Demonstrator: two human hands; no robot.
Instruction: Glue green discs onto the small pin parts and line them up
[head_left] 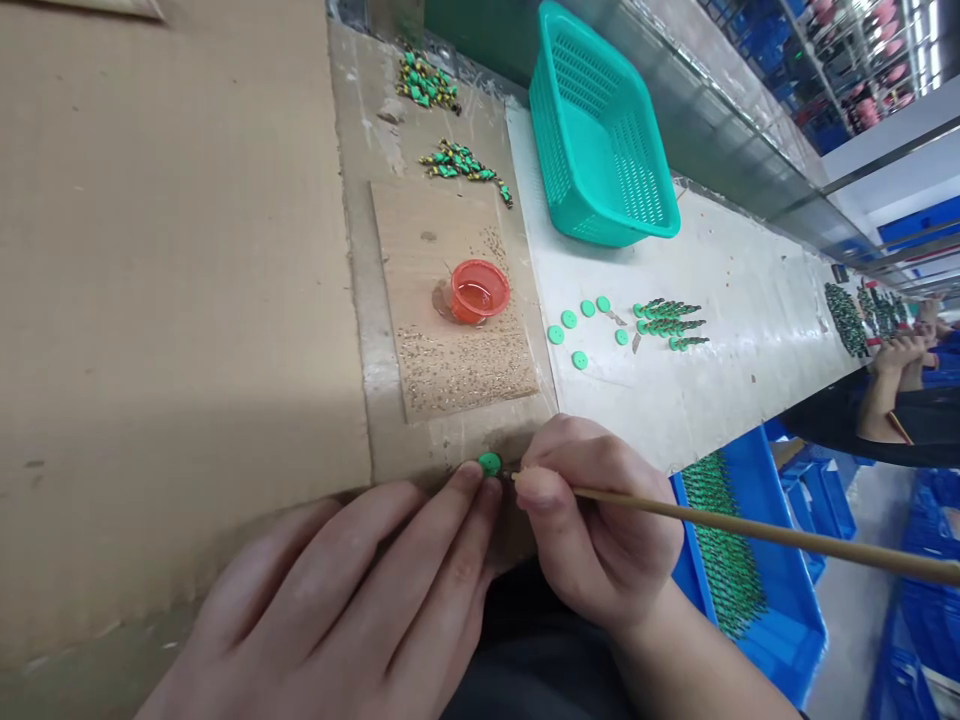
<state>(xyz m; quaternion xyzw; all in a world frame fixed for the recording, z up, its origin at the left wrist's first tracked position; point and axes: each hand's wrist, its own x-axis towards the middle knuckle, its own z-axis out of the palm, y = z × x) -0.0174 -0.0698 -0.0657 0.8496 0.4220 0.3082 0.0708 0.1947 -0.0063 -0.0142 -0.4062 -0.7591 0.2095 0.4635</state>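
Note:
A small green button-like disc (490, 463) is at the table's near edge, pressed by two fingertips of my left hand (375, 590). My right hand (600, 510) is closed round a long thin wooden stick (750, 522), its tip pointing at the disc from the right. Whether the tip touches the disc is too small to tell. Beyond the hands, a red cup (480, 291) with liquid in it stands on a cardboard piece (442, 220) covered with tiny specks. Several loose green discs (580, 360) lie on the white surface, beside green pieces with dark spiky ends (667, 326).
A teal basket (607, 150) stands at the back. Two piles of small green and yellow pieces (426, 80) lie behind the cup. On the right, a blue bin (780, 570) holds many green items. Another person's hands (904, 350) are at the far right.

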